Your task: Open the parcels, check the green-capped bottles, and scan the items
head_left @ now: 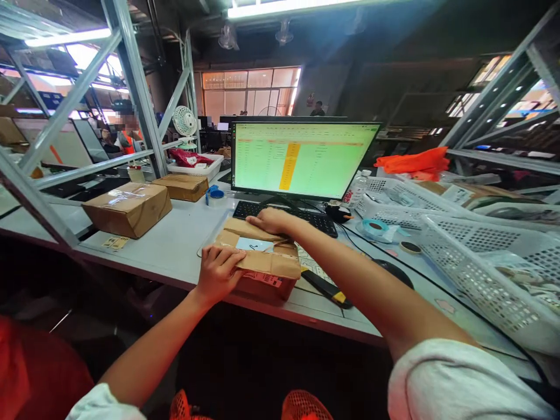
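Observation:
A cardboard box [266, 263] sits at the table's front edge, its top flaps partly raised. Between the flaps shows a pale blue-white item [254, 244] with a dark mark, partly hidden. My left hand [219, 271] grips the near left corner, fingers curled over the near flap. Across the top reaches my right hand [273, 221], its fingers closed on the far flap; part of that grip is hidden. A black and yellow utility knife [326, 287] lies just right of the box.
Behind the box stand a keyboard [317, 220] and a lit monitor [301, 160]. Taped cartons [126, 207] are at the left, near blue tape [216, 196]. White plastic baskets [485, 268], a tape roll [375, 227] and a mouse [394, 271] occupy the right. Metal shelf posts [135, 87] frame the table.

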The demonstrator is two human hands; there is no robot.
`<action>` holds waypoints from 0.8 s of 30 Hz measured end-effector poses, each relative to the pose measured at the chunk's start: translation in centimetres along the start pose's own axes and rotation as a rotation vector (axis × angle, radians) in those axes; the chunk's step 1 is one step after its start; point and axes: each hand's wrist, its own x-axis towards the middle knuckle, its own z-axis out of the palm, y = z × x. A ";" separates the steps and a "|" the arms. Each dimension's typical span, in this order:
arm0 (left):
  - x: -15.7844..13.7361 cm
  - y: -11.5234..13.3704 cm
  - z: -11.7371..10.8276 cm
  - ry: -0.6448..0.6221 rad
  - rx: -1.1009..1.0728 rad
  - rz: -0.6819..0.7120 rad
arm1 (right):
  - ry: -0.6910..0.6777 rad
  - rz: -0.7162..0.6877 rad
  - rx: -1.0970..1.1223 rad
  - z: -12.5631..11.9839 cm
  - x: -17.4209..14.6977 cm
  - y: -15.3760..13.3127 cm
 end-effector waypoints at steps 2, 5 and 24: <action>1.0 0.1 -1.2 -0.109 -0.005 0.016 | -0.046 -0.009 0.090 1.2 0.1 0.8; 4.7 -0.6 -2.8 -0.418 -0.045 0.080 | -0.065 -0.009 0.209 2.8 0.1 1.6; 8.6 4.1 -8.3 -1.091 -0.045 0.030 | 0.069 -0.062 0.452 3.5 -1.6 0.0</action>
